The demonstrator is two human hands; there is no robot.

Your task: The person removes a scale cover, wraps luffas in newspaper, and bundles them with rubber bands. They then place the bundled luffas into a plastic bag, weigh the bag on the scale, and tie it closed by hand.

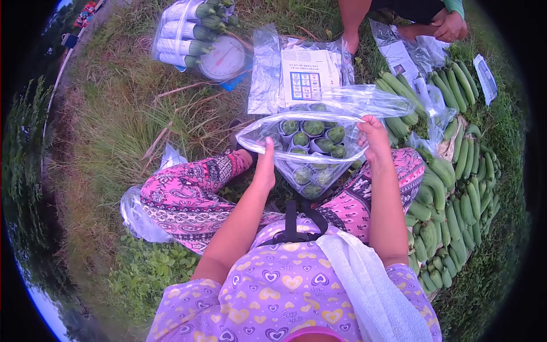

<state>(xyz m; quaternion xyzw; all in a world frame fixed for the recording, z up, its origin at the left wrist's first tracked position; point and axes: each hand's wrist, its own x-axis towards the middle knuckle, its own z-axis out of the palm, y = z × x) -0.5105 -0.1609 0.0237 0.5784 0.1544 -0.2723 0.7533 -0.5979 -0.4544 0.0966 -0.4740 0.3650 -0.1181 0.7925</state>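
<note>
A clear plastic bag point(319, 122) stands upright between my knees, filled with several wrapped green cucumbers point(312, 127) seen end-on. My left hand point(265, 162) grips the bag's mouth at its near left edge. My right hand point(373, 137) grips the mouth at its right edge. Both hands hold the opening spread wide.
A long heap of loose cucumbers point(456, 194) lies on the grass at my right. A packed bag of wrapped cucumbers point(185, 28) lies on a dial scale point(222, 58) at the back. Flat plastic bags with printed labels point(307, 74) lie ahead. Another person's hand point(450, 25) is at top right.
</note>
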